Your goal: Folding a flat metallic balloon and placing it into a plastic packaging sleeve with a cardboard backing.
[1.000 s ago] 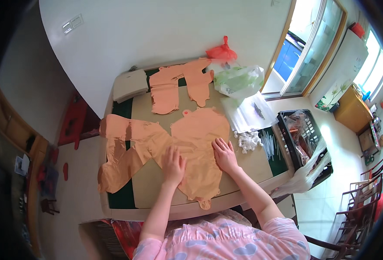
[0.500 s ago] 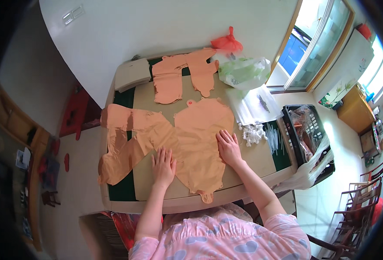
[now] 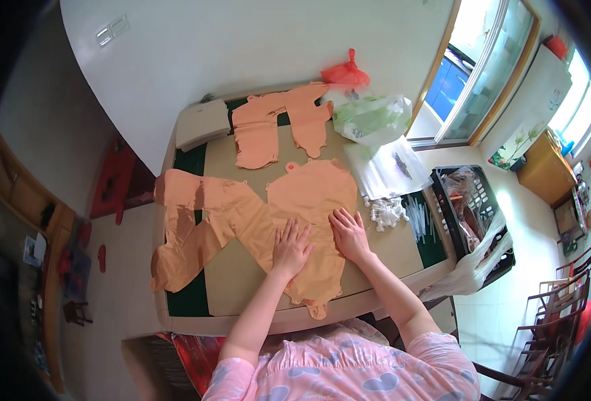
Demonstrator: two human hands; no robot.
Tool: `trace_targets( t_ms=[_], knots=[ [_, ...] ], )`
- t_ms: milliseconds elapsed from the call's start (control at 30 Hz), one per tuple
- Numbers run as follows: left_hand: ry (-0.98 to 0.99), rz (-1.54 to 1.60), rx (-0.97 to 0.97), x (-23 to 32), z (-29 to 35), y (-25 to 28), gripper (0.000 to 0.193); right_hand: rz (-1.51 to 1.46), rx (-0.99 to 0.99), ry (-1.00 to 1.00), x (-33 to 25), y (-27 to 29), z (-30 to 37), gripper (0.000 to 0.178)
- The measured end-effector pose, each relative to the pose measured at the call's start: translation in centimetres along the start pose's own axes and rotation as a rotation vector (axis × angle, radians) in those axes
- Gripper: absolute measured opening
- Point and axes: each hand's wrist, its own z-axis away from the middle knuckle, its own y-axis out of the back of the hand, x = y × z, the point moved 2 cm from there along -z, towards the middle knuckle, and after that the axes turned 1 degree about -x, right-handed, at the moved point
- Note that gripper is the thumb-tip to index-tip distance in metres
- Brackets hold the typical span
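A large copper-orange sheet of shiny foil (image 3: 312, 190), which looks like a flat, uninflated foil balloon, lies across the table's near half. Small tabs stick out along its edges, and one at the top bears a red spot. My left hand (image 3: 292, 250) rests flat on the middle of the foil, fingers stretched out. Close by on the right, my right hand (image 3: 350, 235) lies palm down over the foil's right edge, its fingers extended too. Neither hand grips anything. Farther back lies a similar copper foil piece (image 3: 257, 140) with a wrinkled surface.
At the back left is a stack of beige sheets (image 3: 203, 123). On the right lie clear plastic bags (image 3: 386, 167), a white bundle (image 3: 387, 212) and thin clear sticks (image 3: 419, 217). A green-white bag (image 3: 374, 119), red bag (image 3: 345, 75) and black crate (image 3: 466, 200) surround them.
My left hand has moved right and slightly up, from the foil's left edge onto its middle. The right hand stays near the right edge. The whole view has shifted slightly.
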Motion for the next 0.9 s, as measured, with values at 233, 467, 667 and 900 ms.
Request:
trace_targets(
  t_ms=[233,467,667,900],
  knots=[
    [0.023,-0.007,-0.006,-0.2,0.0,-0.5,0.053,-0.003,0.014,0.002,0.3,0.1,0.2,0.03],
    [0.001,-0.003,-0.001,-0.3,0.0,-0.5,0.053,-0.034,0.04,-0.005,0.3,0.1,0.2,0.028],
    [-0.016,-0.004,-0.008,-0.7,0.1,-0.6,0.054,-0.045,0.036,-0.002,0.4,-0.3,0.3,0.028],
    [-0.059,0.052,-0.003,0.9,0.5,1.8,0.056,-0.043,0.029,-0.003,0.8,-0.2,0.2,0.028]
  ],
)
